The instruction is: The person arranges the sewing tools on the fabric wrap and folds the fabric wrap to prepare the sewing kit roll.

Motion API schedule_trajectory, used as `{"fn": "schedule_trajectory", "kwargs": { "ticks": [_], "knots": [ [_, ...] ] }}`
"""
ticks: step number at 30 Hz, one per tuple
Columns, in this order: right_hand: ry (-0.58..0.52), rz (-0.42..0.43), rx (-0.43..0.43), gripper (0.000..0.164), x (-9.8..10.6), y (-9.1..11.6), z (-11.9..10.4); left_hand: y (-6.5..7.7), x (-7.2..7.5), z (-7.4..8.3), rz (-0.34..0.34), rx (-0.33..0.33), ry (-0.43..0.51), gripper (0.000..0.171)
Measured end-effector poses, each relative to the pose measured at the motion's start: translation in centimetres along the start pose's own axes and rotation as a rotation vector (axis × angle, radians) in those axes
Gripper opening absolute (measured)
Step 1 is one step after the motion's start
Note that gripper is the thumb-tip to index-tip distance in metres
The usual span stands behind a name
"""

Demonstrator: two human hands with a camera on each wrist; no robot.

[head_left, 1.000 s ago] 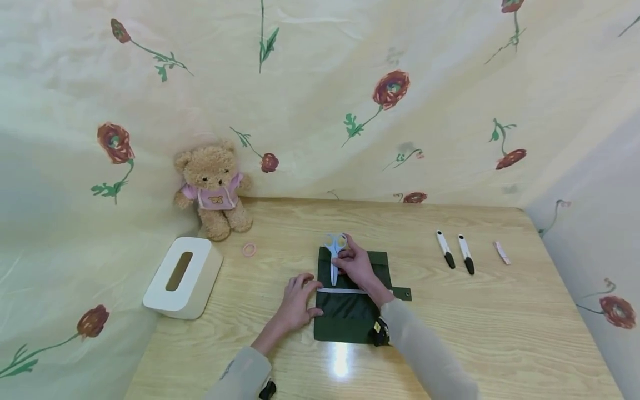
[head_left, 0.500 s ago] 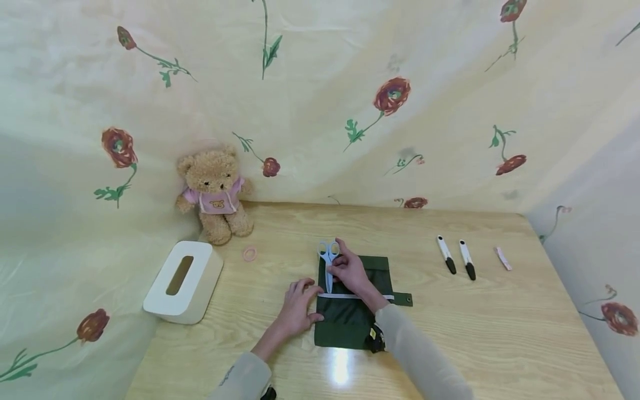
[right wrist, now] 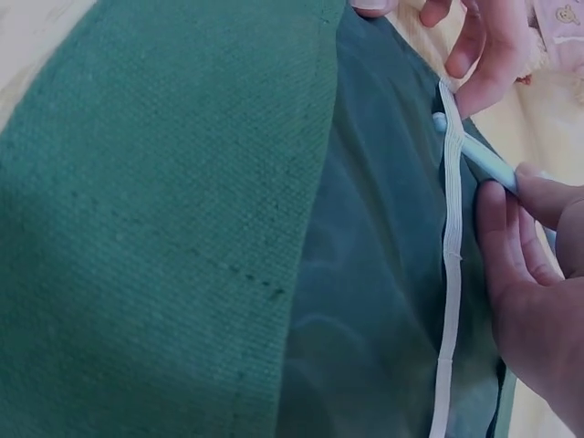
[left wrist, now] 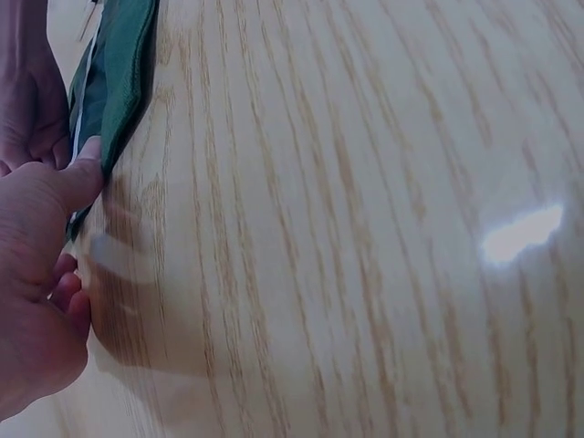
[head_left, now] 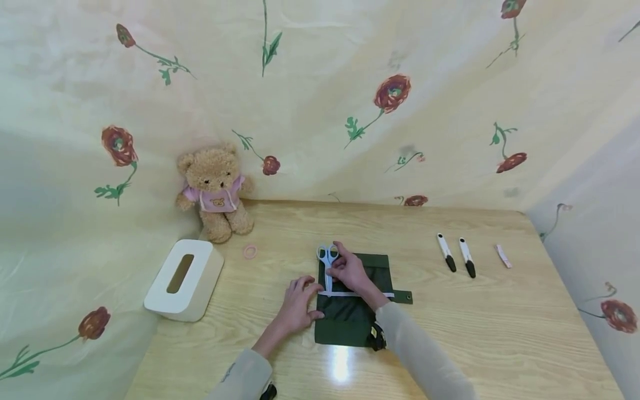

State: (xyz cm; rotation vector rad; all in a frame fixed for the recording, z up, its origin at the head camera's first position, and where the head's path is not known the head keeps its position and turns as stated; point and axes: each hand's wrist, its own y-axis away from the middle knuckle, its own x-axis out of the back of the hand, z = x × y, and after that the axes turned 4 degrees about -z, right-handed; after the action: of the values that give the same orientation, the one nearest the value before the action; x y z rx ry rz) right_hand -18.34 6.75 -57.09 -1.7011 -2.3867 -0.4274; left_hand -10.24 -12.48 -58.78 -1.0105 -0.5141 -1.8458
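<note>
A dark green fabric tool roll lies unfolded, a white elastic band running across it. My right hand pinches pale blue scissors by their blades, handle loops pointing away from me. In the right wrist view the tip of the scissors passes beneath the elastic and shows on its near side. At the roll's left edge rests my left hand, index fingertip by the band's end and thumb lower down on the cloth, the two well apart.
Two white-and-black handled tools and a small pale pink strip lie to the right. Leftward are a pink ring, a white tissue box and a teddy bear. A snap tab sticks out from the roll's right side.
My right hand has brought the scissors left and toward me, and their tip has slid under the elastic band. The left hand stays at the roll's edge.
</note>
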Motion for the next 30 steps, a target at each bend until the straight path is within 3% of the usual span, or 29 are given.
{"fn": "schedule_trajectory", "kwargs": {
  "ticks": [8,20,30],
  "knots": [
    [0.111,-0.017,0.026,0.080,-0.1,0.1,-0.5,0.1,-0.1,-0.3,0.000,0.017,-0.010,0.055],
    [0.291,-0.062,-0.044,0.080,-0.1,0.6,-0.5,0.5,-0.3,0.0,-0.025,0.045,0.013,0.055],
    [0.311,-0.111,-0.078,0.070,0.7,0.7,-0.9,0.0,-0.1,-0.1,-0.032,0.041,0.016,0.055]
  ]
}}
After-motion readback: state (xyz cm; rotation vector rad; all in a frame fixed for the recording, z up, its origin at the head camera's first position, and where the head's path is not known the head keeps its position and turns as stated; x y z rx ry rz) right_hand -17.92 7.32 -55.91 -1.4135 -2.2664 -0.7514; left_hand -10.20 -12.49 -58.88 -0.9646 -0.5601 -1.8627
